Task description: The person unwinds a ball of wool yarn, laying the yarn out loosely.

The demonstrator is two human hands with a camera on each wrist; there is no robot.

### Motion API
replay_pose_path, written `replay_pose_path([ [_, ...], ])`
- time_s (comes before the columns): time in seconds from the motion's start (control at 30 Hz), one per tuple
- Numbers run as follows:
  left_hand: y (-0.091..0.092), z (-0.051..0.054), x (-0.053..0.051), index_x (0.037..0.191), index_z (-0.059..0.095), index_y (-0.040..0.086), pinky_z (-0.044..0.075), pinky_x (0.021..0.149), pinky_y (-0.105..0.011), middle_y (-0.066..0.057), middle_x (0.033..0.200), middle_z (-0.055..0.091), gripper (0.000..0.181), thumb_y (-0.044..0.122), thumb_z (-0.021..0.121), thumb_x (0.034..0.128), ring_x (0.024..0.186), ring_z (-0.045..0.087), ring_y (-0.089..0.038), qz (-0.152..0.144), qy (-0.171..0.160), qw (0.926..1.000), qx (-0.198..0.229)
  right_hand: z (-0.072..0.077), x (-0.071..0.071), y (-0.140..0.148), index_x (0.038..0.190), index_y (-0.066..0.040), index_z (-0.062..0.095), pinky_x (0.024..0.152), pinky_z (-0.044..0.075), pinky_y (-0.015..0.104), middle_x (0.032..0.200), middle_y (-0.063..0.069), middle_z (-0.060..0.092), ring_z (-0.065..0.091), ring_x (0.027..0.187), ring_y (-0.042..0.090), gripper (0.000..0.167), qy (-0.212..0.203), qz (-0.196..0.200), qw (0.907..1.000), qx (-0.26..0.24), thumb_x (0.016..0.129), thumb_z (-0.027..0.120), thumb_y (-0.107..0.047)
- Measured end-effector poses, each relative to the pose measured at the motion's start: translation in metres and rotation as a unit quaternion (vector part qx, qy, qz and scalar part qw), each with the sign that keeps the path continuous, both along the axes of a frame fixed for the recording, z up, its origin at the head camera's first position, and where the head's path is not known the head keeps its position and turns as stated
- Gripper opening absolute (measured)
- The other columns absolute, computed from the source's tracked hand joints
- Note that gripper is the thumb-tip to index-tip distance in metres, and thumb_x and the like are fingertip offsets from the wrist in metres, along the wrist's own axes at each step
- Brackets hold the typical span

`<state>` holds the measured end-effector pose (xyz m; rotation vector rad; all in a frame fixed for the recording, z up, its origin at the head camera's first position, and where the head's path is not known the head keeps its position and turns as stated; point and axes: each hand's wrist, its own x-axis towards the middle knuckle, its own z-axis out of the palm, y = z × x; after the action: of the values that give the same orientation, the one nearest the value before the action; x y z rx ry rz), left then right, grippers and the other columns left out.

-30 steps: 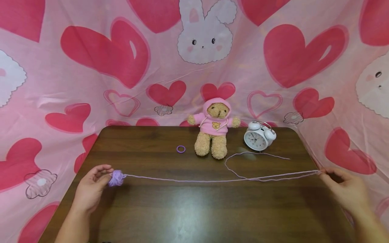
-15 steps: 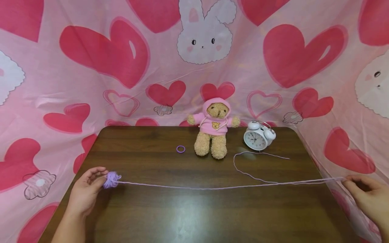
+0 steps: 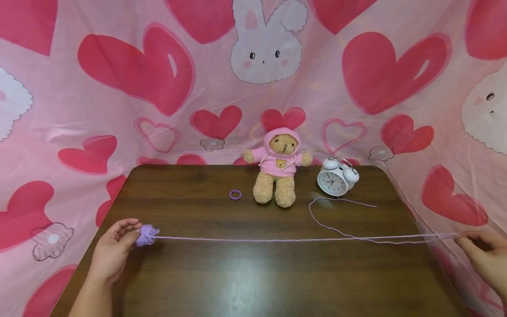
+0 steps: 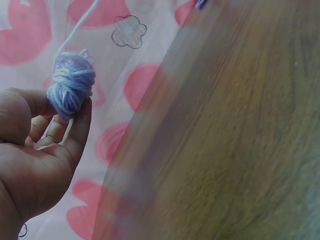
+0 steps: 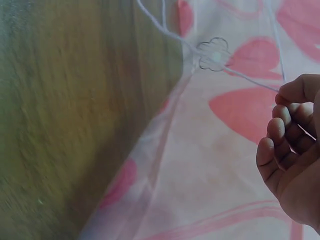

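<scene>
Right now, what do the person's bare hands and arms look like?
The ungloved left hand and ungloved right hand show no rings; the bare left forearm shows no sleeve, bracelet or marking. The picture edge cuts off the right arm.

We see creased pink cloth (image 3: 211, 66) rising on three sides, printed with red hearts (image 3: 138, 75), white rabbits (image 3: 266, 55) (one has a folded ear) and outlined flowers (image 3: 53, 239). Before us lies a dark wood-grain table (image 3: 190, 281), far corners rounded, with a pale gleam (image 3: 245, 275) on top.
</scene>
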<state>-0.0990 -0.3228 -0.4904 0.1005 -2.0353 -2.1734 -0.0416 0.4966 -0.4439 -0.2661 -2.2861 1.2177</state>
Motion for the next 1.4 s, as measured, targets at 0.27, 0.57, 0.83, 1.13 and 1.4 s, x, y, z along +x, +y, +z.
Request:
replay_pose_path([
  [0.27, 0.007, 0.000, -0.002, 0.114, 0.066, 0.015, 0.050, 0.072, -0.016, 0.007, 0.103, 0.070, 0.026, -0.005, 0.062, 0.0996, 0.091, 0.063, -0.005, 0.002, -0.012, 0.9998, -0.013, -0.009, -0.006, 0.002, 0.081, -0.009, 0.075, 0.055, 0.037, 0.012, 0.070, -0.049, 0.045, 0.040, 0.065, -0.023, 0.013, -0.132, -0.013, 0.9673, 0.216, 0.090, 0.074, -0.019],
  [0.57, 0.014, -0.001, -0.003, 0.115, 0.065, 0.011, 0.051, 0.073, -0.016, 0.007, 0.103, 0.070, 0.022, -0.005, 0.063, 0.0995, 0.092, 0.063, -0.005, 0.002, -0.015, 0.9997, -0.018, -0.029, -0.023, -0.018, 0.093, -0.006, 0.076, 0.059, 0.039, 0.024, 0.081, 0.009, 0.074, 0.041, 0.071, -0.021, 0.019, -0.169, 0.027, 0.9524, 0.252, 0.093, 0.073, -0.024],
  [0.83, 0.018, -0.001, -0.005, 0.115, 0.065, 0.011, 0.052, 0.074, -0.017, 0.006, 0.103, 0.069, 0.022, -0.004, 0.063, 0.0992, 0.092, 0.064, -0.005, -0.001, -0.019, 0.9996, -0.022, -0.049, -0.035, -0.036, 0.089, -0.012, 0.077, 0.059, 0.041, 0.024, 0.082, 0.005, 0.074, 0.051, 0.070, -0.010, 0.008, -0.168, 0.073, 0.9489, 0.257, 0.090, 0.076, -0.020],
  [1.13, 0.023, -0.002, -0.009, 0.117, 0.063, 0.007, 0.052, 0.075, -0.017, 0.006, 0.103, 0.069, 0.020, -0.003, 0.063, 0.0996, 0.094, 0.063, -0.006, -0.007, -0.022, 0.9994, -0.025, -0.055, -0.041, -0.052, 0.095, -0.011, 0.079, 0.060, 0.045, 0.035, 0.087, 0.009, 0.077, 0.066, 0.075, 0.018, 0.012, -0.174, 0.098, 0.9390, 0.280, 0.092, 0.077, -0.022],
  [1.4, 0.025, -0.004, -0.012, 0.120, 0.059, -0.002, 0.052, 0.075, -0.016, 0.006, 0.102, 0.069, 0.022, -0.005, 0.063, 0.0990, 0.094, 0.064, -0.005, -0.009, -0.015, 0.9998, -0.013, -0.048, -0.043, -0.059, 0.099, -0.012, 0.080, 0.066, 0.047, 0.035, 0.095, 0.012, 0.078, 0.071, 0.087, 0.032, 0.013, -0.162, 0.105, 0.9369, 0.292, 0.089, 0.079, -0.019],
])
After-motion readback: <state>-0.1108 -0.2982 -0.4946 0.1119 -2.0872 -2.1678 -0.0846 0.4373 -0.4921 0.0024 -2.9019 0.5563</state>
